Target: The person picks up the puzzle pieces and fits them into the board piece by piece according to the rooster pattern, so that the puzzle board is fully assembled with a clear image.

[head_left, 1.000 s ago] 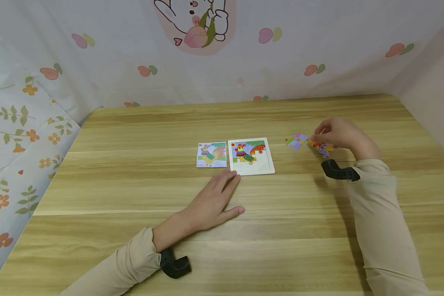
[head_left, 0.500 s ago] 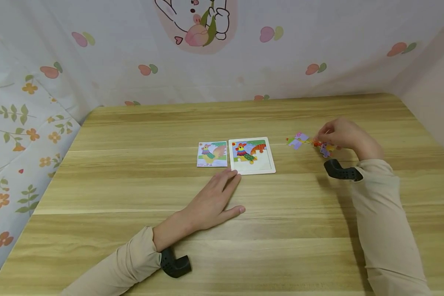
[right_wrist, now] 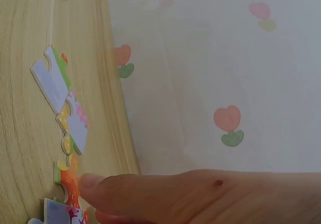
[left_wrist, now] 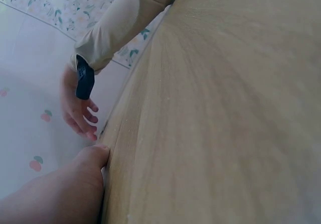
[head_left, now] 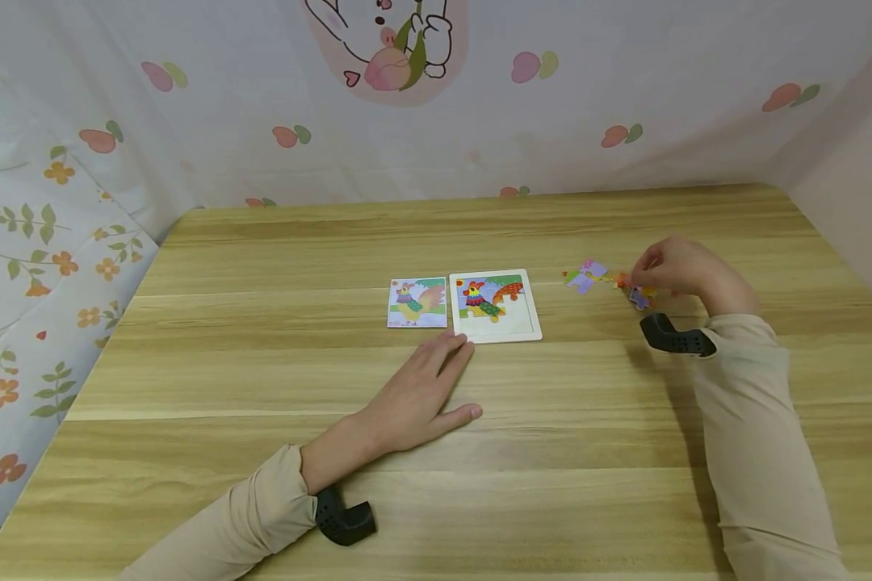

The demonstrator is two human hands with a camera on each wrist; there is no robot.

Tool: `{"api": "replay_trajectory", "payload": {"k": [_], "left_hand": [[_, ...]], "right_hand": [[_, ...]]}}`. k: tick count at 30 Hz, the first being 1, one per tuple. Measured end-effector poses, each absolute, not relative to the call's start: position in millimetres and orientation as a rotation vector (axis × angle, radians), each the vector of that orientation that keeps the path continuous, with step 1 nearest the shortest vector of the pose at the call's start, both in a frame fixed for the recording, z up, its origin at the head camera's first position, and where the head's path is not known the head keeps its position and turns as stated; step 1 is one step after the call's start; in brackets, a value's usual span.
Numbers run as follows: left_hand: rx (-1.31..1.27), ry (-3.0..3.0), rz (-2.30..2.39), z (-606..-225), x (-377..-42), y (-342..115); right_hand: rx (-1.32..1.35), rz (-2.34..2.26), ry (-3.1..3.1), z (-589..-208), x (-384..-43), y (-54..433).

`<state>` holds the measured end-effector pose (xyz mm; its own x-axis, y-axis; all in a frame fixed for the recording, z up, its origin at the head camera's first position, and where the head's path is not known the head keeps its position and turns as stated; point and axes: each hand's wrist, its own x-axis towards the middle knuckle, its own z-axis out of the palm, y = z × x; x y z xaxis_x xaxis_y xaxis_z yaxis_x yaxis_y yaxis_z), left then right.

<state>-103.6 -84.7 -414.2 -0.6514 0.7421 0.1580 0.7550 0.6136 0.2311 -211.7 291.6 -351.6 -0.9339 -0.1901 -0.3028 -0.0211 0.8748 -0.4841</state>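
Observation:
My left hand [head_left: 414,399] lies flat on the table, fingers straight, its fingertips at the near left corner of the white puzzle tray [head_left: 534,332]. A partly filled rooster picture shows in that tray. To its left lies a square picture card [head_left: 417,303] with a paler rooster. At the right, my right hand [head_left: 686,268] is bent over a loose cluster of jigsaw pieces [head_left: 587,276]. In the right wrist view its thumb is close beside an orange jigsaw piece [right_wrist: 71,184]; whether the fingers pinch a piece is hidden.
A wooden table [head_left: 552,468] bears everything. A patterned white curtain [head_left: 436,145] hangs behind its far edge, and flowered cloth [head_left: 36,307] covers the left side. Each wrist wears a black camera mount [head_left: 345,523].
The right hand has shifted slightly right and toward me, uncovering more of the orange piece. My left hand stays in place at the tray corner.

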Motion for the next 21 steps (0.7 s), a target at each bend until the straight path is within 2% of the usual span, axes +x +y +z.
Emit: {"api": "replay_trajectory", "payload": {"k": [21], "left_hand": [[-1.287, -2.785, -0.414, -414.5, -103.5, -84.1]], "right_hand": [[-0.125, -0.601, 2.668, -354.9, -211.3, 291.3]]}}
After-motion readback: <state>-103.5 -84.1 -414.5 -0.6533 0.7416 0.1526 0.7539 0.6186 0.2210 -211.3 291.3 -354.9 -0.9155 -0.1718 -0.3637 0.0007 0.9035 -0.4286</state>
